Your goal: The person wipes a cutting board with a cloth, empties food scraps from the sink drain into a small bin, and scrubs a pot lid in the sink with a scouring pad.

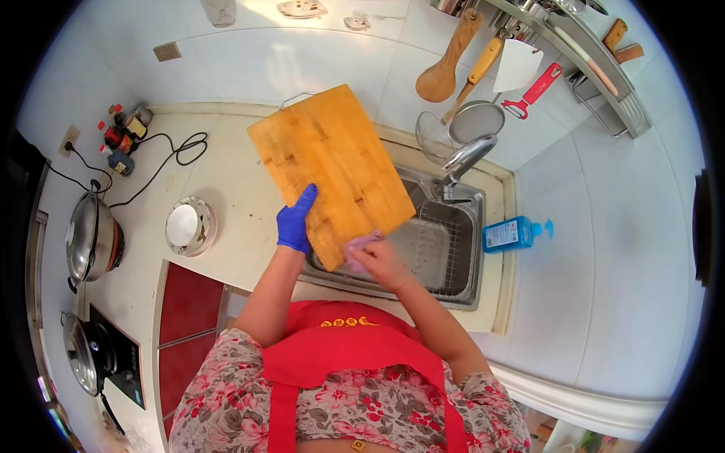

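A wooden cutting board (336, 162) is held up at a tilt over the counter and the left side of the sink. My left hand (294, 223), in a blue glove, grips its left edge with the thumb lying on the face; the other fingers are hidden behind. At the board's lower corner, my bare right hand (384, 264) is closed on a pinkish-purple cloth (361, 246), which touches the wood. Below and to the right is the metal sink (476, 260), partly covered by the board, with a wire rack along its right side.
A faucet (470, 157) rises behind the sink, and a blue bottle (510, 234) is on its right. Stacked bowls (189, 226), sauce bottles (121, 140), a cord (177, 151) and a lidded pan (94, 238) are to the left. Utensils hang on the wall, including a wooden spoon (438, 79).
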Motion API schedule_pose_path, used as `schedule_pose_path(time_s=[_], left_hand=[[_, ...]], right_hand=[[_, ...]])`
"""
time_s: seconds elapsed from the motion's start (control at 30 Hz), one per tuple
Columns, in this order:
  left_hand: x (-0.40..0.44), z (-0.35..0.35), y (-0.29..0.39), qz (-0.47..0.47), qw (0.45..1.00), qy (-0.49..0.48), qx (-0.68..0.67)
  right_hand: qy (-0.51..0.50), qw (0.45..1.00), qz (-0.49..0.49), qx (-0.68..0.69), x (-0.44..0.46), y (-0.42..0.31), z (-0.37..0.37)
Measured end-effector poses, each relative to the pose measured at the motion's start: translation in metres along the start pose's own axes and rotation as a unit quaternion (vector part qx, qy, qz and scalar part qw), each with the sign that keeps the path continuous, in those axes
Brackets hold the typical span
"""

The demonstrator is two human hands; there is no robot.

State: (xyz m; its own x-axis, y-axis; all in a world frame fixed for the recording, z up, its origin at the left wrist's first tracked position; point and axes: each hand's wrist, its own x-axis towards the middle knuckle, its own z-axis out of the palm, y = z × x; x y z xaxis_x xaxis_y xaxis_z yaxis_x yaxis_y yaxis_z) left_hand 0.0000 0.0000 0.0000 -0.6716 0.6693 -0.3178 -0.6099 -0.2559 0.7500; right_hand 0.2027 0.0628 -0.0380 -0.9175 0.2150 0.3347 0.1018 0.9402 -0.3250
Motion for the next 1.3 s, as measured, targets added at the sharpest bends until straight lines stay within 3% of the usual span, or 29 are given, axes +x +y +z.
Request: schedule_pose_path(time_s=[0.03,0.07,0.1,0.13,0.17,0.23,0.27,0.33,0.43,0.57,0.6,0.63,0.7,0.77,0.87,1.0,1.07,1.13,1.17,1.23,1.3], left_hand=[[0.001,-0.002,0.003,-0.011,1.000,-0.006,-0.014],[0.001,-0.004,0.005,-0.021,0.999,-0.012,-0.028],[-0.004,0.006,-0.016,-0.037,0.998,-0.012,-0.050],[-0.002,-0.005,-0.006,-0.029,0.999,-0.009,-0.035],[-0.001,-0.009,-0.001,-0.022,0.999,-0.009,-0.027],[-0.003,0.002,-0.001,-0.020,0.999,-0.015,-0.046],[-0.008,0.006,-0.005,-0.023,0.998,-0.012,-0.063],[-0.004,0.004,-0.013,0.001,0.999,-0.005,-0.052],[-0.001,-0.006,-0.006,0.024,0.999,0.004,-0.030],[0.006,-0.021,-0.009,0.066,0.997,-0.002,0.038],[0.003,-0.021,-0.007,0.067,0.997,-0.002,0.038],[-0.002,-0.019,-0.004,0.029,0.998,-0.003,0.048],[-0.010,-0.016,-0.009,-0.009,0.998,-0.005,0.058],[-0.013,-0.019,-0.022,0.031,0.995,-0.021,0.089],[-0.018,-0.027,-0.022,0.023,0.993,-0.037,0.111],[-0.032,-0.016,-0.002,0.008,0.990,-0.048,0.135],[-0.033,-0.020,0.001,-0.007,0.992,-0.049,0.117],[-0.034,-0.024,0.001,-0.017,0.990,-0.045,0.136],[-0.034,-0.026,-0.001,-0.014,0.990,-0.045,0.136],[-0.035,-0.028,-0.004,0.001,0.977,-0.057,0.206],[-0.037,-0.026,-0.007,0.031,0.964,-0.065,0.257]], right_hand=[[-0.013,0.963,0.179,0.202,0.000,0.004,-0.012],[-0.025,0.854,0.344,0.390,-0.004,0.010,-0.019],[0.072,0.917,0.338,0.202,-0.038,0.036,-0.025],[0.182,0.934,0.305,0.037,-0.046,0.044,-0.001],[0.186,0.933,0.306,0.044,-0.042,0.041,0.003],[0.344,0.782,0.446,0.265,-0.036,0.054,-0.006],[0.345,0.784,0.445,0.261,-0.035,0.054,-0.007],[0.332,0.636,0.449,0.532,-0.020,0.046,0.010],[0.279,0.662,0.504,0.480,-0.008,0.019,0.020],[0.253,0.674,0.500,0.482,0.008,-0.013,-0.029],[0.307,0.799,0.405,0.322,0.015,-0.010,-0.028],[0.345,0.881,0.290,0.146,0.024,-0.008,-0.028],[0.299,0.933,0.201,-0.011,0.049,-0.012,-0.022],[0.270,0.955,0.124,-0.005,0.073,-0.028,-0.008],[0.221,0.974,0.043,0.000,0.094,-0.022,-0.004],[0.196,0.977,0.079,0.002,0.102,0.011,-0.022],[0.217,0.946,0.241,-0.024,0.107,0.033,-0.035],[0.195,0.921,0.332,-0.059,0.116,0.055,-0.054],[0.196,0.921,0.330,-0.058,0.124,0.061,-0.059],[0.357,0.885,0.294,-0.051,0.141,0.064,-0.073],[0.367,0.879,0.301,-0.051,0.156,0.053,-0.082]])
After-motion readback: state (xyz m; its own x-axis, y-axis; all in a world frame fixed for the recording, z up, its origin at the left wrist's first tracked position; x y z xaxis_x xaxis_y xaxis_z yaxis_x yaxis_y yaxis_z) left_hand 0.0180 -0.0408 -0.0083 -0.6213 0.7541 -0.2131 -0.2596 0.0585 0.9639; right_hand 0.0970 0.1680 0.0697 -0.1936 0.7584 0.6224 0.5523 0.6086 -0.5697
